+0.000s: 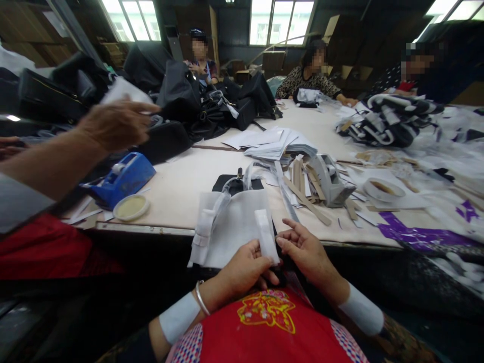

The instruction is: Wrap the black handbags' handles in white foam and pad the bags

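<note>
A black handbag (221, 182) lies across the table's front edge, its front covered by a white foam sheet (236, 229). Its handle (224, 199) is wrapped in clear plastic and rises over the top. White foam padding (204, 227) is wrapped around a part at the left side, and another white foam strip (265, 234) runs down the right side. My left hand (245, 267) grips the bag's lower right part, thumb over the foam strip. Just right of the bag, my right hand (308, 252) is open, fingers apart, holding nothing visible.
A blue tape dispenser (126, 179) and a tape roll (131, 207) stand left; a grey tape dispenser (330, 181) stands right beside cardboard strips (298, 176). White sheets (282, 143) lie behind. A co-worker's arm (56, 156) reaches in from the left. Black bags (177, 91) pile up beyond.
</note>
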### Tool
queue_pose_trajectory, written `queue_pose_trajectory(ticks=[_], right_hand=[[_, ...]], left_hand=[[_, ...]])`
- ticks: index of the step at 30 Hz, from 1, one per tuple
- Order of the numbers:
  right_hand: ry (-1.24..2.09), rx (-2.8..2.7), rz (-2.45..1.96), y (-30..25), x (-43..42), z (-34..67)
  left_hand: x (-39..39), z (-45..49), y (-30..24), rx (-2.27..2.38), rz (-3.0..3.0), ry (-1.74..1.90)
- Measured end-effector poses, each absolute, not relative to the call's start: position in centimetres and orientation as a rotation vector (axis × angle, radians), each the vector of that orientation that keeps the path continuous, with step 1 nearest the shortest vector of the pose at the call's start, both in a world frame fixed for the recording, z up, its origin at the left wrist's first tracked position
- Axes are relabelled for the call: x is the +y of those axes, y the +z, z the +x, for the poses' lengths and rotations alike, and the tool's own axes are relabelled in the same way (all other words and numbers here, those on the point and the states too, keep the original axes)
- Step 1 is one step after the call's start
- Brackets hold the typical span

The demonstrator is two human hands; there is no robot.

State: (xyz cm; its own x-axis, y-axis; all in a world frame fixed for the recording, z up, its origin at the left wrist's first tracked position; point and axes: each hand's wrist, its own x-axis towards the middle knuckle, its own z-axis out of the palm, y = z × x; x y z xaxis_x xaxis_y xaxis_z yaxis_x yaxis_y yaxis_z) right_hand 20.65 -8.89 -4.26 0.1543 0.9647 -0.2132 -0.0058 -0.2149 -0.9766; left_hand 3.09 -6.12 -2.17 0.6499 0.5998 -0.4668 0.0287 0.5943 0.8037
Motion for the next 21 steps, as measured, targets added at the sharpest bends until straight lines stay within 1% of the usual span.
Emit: queue_pose_trajectory(ticks=[3,7,8,10,13,18,21], right_hand=[[1.023,-1.098,-1.598,-4.6,-8.6,22.4],[0.510,-1.372,-1.997,-5.4,-8.5,25.6],[0.427,-1.428,-2.066,-5.6,-8.6,26.2],[0.369,-1.491,-2.116,-6.1,-8.9,26.9],[0.477,-1.435,-1.998,-6.4,-9.1,26.3],[0.940,-1.127,-1.611,-5.0,-7.9,23.4],[1.115,-1.042,-1.515,-3.4,-6.8,21.8]], left_hand=[[-6.1,3.1,-2.5,0.814,0.901,0.371],[-6.1,3.1,-2.5,0.837,0.895,0.365],[-6.2,3.1,-2.5,0.843,0.885,0.367],[-6.2,3.2,-2.4,0.846,0.869,0.376],[-6.2,3.3,-2.5,0.838,0.857,0.384],[-6.0,3.3,-3.3,0.819,0.774,0.401],[-5.8,3.2,-3.7,0.787,0.727,0.428]])
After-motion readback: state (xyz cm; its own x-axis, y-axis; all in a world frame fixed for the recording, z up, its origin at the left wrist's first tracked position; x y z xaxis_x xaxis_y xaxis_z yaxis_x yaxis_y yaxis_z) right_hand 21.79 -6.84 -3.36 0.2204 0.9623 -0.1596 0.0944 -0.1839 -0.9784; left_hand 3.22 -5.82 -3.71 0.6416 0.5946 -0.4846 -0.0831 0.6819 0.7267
